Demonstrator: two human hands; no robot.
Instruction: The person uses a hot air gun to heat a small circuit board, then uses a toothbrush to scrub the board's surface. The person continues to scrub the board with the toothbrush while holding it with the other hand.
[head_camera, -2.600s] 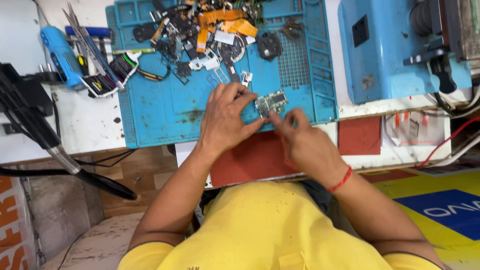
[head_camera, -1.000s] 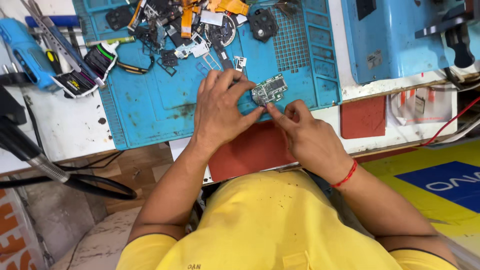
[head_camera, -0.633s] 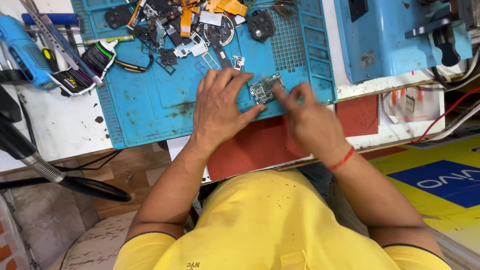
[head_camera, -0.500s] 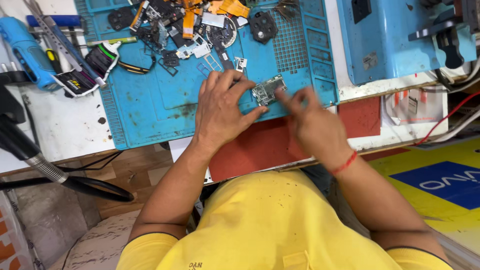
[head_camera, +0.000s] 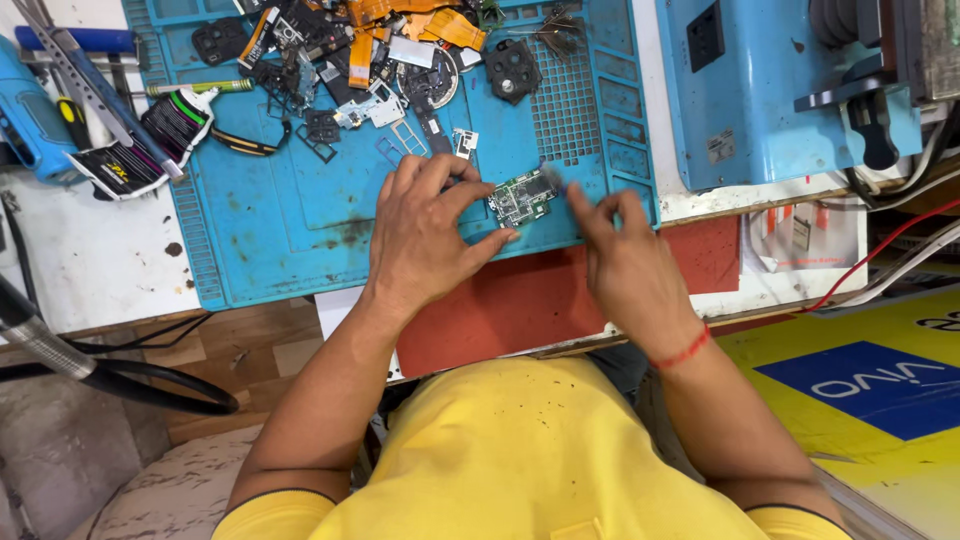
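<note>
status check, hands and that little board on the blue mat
Left hand pressing the small circuit board onto the blue mat. Right hand pinching a thin tool at the board's right edge. Loose parts heap behind, apart from it.

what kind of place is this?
Most likely a small phone or electronics repair bench. The left hand steadies a small green circuit board on a blue repair mat, with the right hand beside it; orange flex cables and loose parts are piled at the mat's far edge.

White workbench (head_camera: 90, 260), wooden floor (head_camera: 240, 355)
</note>
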